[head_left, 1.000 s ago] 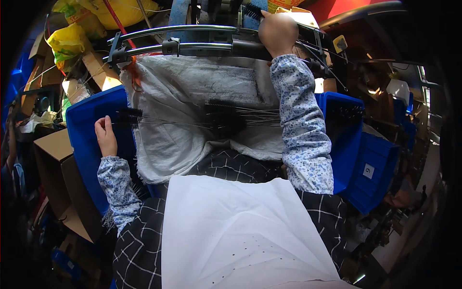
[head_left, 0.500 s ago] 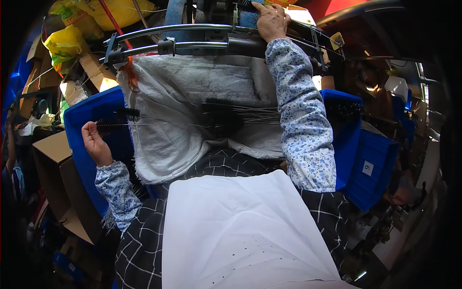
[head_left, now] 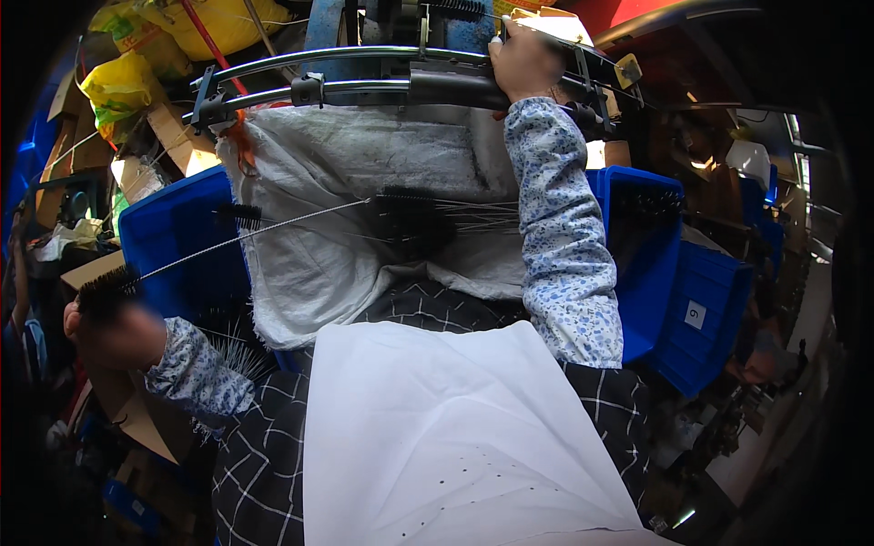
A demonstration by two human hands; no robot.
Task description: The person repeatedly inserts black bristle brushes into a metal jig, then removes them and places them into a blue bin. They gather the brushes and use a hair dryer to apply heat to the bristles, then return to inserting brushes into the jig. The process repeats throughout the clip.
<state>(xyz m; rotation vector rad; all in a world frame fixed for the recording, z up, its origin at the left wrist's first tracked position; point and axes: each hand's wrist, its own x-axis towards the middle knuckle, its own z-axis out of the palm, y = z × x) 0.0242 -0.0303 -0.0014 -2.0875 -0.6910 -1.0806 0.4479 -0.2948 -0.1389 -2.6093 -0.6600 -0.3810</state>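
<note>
The left hand [head_left: 116,333] is gripping 1 brush [head_left: 109,286] with curled fingers, its wire [head_left: 196,257] slanting over the blue bin [head_left: 164,207]; the right hand [head_left: 528,62] is reaching across the rail [head_left: 369,86], its fingers' hold unclear.

Both forearms are covered by loose, wrinkled sleeves — a left sleeve [head_left: 202,371] and a right sleeve [head_left: 566,214], each printed with small blue florals on white. Down the front, a creased white apron [head_left: 437,409] is worn, marked by scattered dark specks — black clothing [head_left: 264,455] crossed by thin white lines is seen beneath.
</note>
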